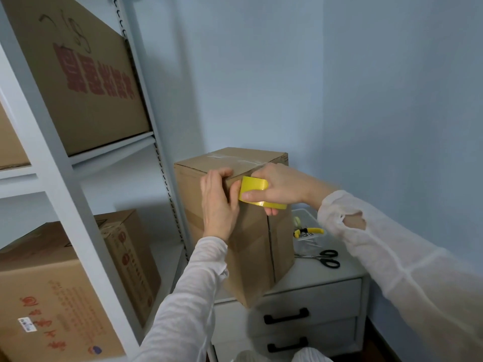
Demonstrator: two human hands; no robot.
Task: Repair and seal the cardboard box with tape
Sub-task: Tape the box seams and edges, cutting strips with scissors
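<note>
Left hand (219, 202) flat on the cardboard box (251, 257), right hand (283, 184) gripping the tape roll (253, 185), mid-strip. Next I'd pull down the seam (270, 246).

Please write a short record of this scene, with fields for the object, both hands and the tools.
Object: cardboard box stands on the white cabinet, clear tape across its top
Left: left hand presses on the box front near the top edge
Right: right hand grips the yellow tape roll at that edge
Tools: scissors and pliers lie on the cabinet, right of the box
</note>
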